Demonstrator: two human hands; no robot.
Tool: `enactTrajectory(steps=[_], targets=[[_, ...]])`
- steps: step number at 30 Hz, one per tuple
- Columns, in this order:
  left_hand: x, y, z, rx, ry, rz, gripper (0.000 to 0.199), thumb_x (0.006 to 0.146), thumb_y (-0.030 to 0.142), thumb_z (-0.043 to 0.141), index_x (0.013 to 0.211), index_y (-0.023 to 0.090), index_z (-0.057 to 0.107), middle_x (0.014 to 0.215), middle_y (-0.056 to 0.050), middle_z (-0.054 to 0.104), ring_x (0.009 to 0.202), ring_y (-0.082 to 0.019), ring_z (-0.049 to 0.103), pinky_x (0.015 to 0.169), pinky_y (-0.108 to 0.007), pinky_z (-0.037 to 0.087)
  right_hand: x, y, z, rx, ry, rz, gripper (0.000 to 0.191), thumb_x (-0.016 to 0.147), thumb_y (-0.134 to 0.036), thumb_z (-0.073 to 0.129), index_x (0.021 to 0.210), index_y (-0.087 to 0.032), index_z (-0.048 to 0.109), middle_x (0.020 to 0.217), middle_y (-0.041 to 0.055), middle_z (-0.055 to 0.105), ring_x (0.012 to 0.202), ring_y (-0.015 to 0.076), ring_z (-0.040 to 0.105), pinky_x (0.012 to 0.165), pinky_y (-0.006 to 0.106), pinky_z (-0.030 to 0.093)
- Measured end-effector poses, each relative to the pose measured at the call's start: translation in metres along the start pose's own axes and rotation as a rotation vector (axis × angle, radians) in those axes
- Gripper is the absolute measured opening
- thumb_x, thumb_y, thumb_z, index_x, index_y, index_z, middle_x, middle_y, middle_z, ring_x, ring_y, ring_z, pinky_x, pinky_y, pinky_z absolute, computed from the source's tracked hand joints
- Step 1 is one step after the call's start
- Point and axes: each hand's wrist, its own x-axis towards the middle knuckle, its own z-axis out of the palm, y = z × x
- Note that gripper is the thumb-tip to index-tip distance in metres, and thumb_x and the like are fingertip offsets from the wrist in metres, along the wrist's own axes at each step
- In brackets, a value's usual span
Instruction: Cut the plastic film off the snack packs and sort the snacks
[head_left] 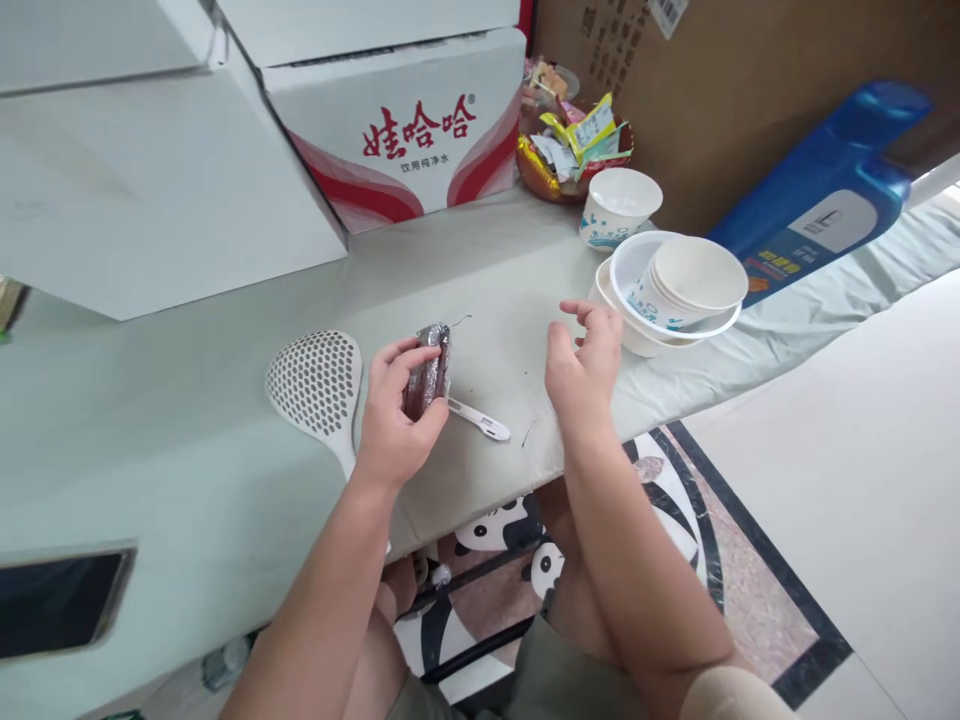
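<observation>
My left hand [401,420] is closed around a small dark reddish-brown packet [430,375] in shiny clear wrap, held at the table surface. Fingers and thumb cover part of it. A slim white plastic handle [480,418] with a slot sticks out from beside the packet; its other end is hidden. To the left of that hand lies a white slotted skimmer [319,385]. My right hand [585,365] hovers to the right, thumb and index finger apart, other fingers curled, with nothing visible in it. It is nearest to the stacked white bowls [641,335].
Paper cups [705,275] sit in the bowls, with another paper cup [619,205] behind. A basket of wrapped snacks [574,150], white cartons [405,130] and a blue bottle [825,190] line the back. A phone [64,600] lies at the left front.
</observation>
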Motion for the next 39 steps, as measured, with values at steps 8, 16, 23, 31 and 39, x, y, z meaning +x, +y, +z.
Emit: enactTrajectory(steps=[8, 16, 23, 31, 39], targets=[[0.001, -0.001, 0.018, -0.037, -0.061, -0.039, 0.044, 0.074, 0.019, 0.066, 0.117, 0.029, 0.067, 0.14, -0.01, 0.053, 0.135, -0.031, 0.057, 0.11, -0.05, 0.052, 0.02, 0.013, -0.008, -0.255, 0.084, -0.023, 0.037, 0.085, -0.03, 0.056, 0.12, -0.019, 0.065, 0.149, 0.0223, 0.042, 0.147, 0.0433, 0.033, 0.115, 0.072, 0.028], [0.0, -0.006, 0.019, -0.066, -0.061, -0.054, 0.043, 0.074, 0.019, 0.068, 0.117, 0.027, 0.068, 0.141, -0.011, 0.053, 0.132, -0.031, 0.059, 0.108, -0.049, 0.053, 0.044, 0.032, -0.042, -0.344, 0.212, 0.048, 0.039, 0.084, -0.032, 0.058, 0.121, -0.02, 0.066, 0.154, 0.0225, 0.04, 0.15, 0.0477, 0.027, 0.112, 0.079, 0.026], [-0.003, -0.011, 0.019, -0.039, -0.083, -0.069, 0.047, 0.073, 0.02, 0.068, 0.12, 0.027, 0.067, 0.144, -0.012, 0.052, 0.138, -0.032, 0.055, 0.113, -0.051, 0.05, 0.057, 0.043, -0.053, -0.424, 0.146, 0.076, 0.031, 0.085, -0.033, 0.06, 0.112, -0.02, 0.068, 0.15, 0.0214, 0.047, 0.154, 0.0499, 0.019, 0.112, 0.084, 0.013], [-0.002, -0.006, 0.027, -0.046, -0.092, -0.032, 0.047, 0.074, 0.019, 0.066, 0.12, 0.028, 0.067, 0.143, -0.011, 0.052, 0.139, -0.032, 0.054, 0.114, -0.052, 0.049, 0.057, 0.043, -0.058, -0.405, 0.156, 0.016, 0.032, 0.091, -0.037, 0.056, 0.115, -0.021, 0.068, 0.147, 0.0208, 0.049, 0.151, 0.0493, 0.027, 0.11, 0.085, 0.017], [-0.004, -0.003, 0.026, -0.047, -0.09, -0.024, 0.047, 0.074, 0.017, 0.066, 0.119, 0.029, 0.067, 0.142, -0.01, 0.052, 0.138, -0.032, 0.055, 0.113, -0.053, 0.05, 0.054, 0.047, -0.057, -0.399, 0.135, -0.126, 0.034, 0.095, -0.036, 0.05, 0.122, -0.023, 0.067, 0.145, 0.0179, 0.051, 0.147, 0.0437, 0.039, 0.114, 0.076, 0.03]])
